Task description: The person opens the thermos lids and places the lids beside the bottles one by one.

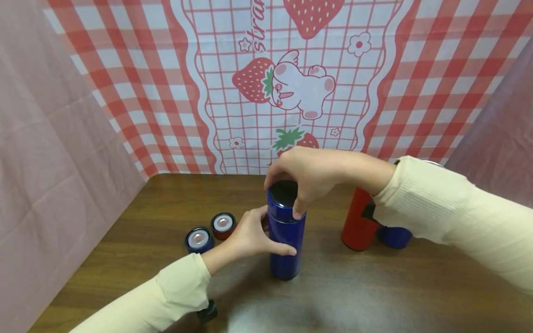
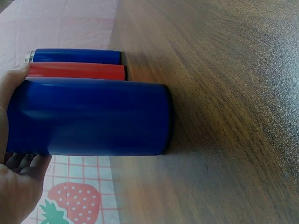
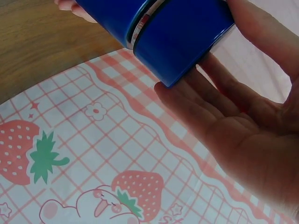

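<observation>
Upright on the wooden table stands a blue thermos bottle (image 1: 286,266), its base close to the tabletop in the left wrist view. My left hand (image 1: 251,233) grips its body from the left, thumb across the front. From above, my right hand (image 1: 310,172) holds the blue cap (image 1: 279,212) with its black top, thumb at the near side and fingers at the far side. In the right wrist view a narrow gap with a silvery band (image 3: 142,25) shows between cap and body.
To the right stand a red bottle (image 1: 358,226) and another blue bottle (image 1: 394,237), partly behind my right sleeve. That far bottle shows a silver neck (image 2: 29,57). Left of my left hand lie a blue lid (image 1: 199,240) and a red lid (image 1: 223,225), undersides up. A patterned cloth (image 1: 225,101) hangs behind.
</observation>
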Demonstrator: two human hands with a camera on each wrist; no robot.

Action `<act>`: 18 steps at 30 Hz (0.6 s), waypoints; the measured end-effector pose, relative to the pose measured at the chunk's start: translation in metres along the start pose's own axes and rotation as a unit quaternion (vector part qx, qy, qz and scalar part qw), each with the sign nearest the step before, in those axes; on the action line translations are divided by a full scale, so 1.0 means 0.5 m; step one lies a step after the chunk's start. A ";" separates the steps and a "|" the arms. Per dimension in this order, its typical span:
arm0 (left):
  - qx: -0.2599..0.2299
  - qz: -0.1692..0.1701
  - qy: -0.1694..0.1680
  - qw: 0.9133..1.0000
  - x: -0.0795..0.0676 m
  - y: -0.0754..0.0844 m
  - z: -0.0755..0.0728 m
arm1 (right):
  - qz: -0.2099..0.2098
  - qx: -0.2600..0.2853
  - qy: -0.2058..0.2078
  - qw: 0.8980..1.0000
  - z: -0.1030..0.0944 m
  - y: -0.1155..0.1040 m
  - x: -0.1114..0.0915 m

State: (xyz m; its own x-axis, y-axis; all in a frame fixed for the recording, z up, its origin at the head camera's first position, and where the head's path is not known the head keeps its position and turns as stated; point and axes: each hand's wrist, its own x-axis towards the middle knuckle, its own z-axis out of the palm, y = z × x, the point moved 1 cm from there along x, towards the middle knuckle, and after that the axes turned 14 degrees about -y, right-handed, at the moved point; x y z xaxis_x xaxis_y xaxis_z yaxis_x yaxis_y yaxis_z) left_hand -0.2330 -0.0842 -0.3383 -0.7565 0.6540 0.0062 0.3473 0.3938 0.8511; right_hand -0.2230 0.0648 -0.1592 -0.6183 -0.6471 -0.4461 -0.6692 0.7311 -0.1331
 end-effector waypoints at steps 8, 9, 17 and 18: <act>-0.002 0.003 0.006 1.000 0.001 0.002 0.000 | -0.053 0.003 -0.006 0.999 0.003 0.012 -0.008; -0.004 0.006 0.006 1.000 0.001 0.002 0.000 | -0.062 0.003 -0.008 0.998 0.003 0.014 -0.010; -0.003 0.014 0.003 1.000 -0.003 0.002 0.004 | -0.114 0.005 -0.023 0.993 0.007 0.015 -0.011; 0.000 0.013 0.005 1.000 -0.003 0.002 0.004 | -0.120 0.006 -0.024 0.992 0.007 0.016 -0.011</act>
State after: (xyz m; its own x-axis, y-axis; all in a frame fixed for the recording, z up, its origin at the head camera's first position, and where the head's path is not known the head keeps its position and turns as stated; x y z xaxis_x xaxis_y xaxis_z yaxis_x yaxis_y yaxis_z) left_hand -0.2302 -0.0836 -0.3383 -0.7525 0.6577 0.0341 0.3670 0.3757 0.8510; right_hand -0.2234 0.0749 -0.1608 -0.4210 -0.7926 -0.4410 -0.7901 0.5593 -0.2508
